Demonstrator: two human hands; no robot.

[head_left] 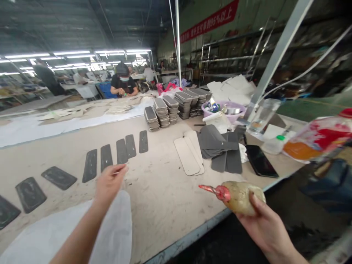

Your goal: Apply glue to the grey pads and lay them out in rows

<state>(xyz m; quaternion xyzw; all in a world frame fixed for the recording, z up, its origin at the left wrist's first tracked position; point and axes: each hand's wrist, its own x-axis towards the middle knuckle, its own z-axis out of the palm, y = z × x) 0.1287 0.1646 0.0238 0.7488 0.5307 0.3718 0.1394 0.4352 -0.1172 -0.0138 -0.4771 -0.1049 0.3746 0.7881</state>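
My right hand (264,223) is wrapped round a stained, yellowish glue bottle (242,196), its red-smeared nozzle pointing left over the table's front edge. Above the table, my left hand (111,181) is closed in a pinch; anything between the fingertips is too small to make out. Just beyond it lies a row of dark, rounded-end pieces, among them a dark piece (106,157) and another dark piece (90,165). Several carry shiny wet-looking streaks. Below my left forearm is a white sheet (115,223). Beige pieces (187,156) and dark grey pieces (217,145) overlap ahead of the bottle.
Stacks of grey-topped pieces (162,112) stand farther back, beside a purple basin (233,115). To the right are a phone (261,161), a clear cup (265,115) and a red-labelled bottle (319,137). A metal post (280,55) rises there. A co-worker (123,82) sits across.
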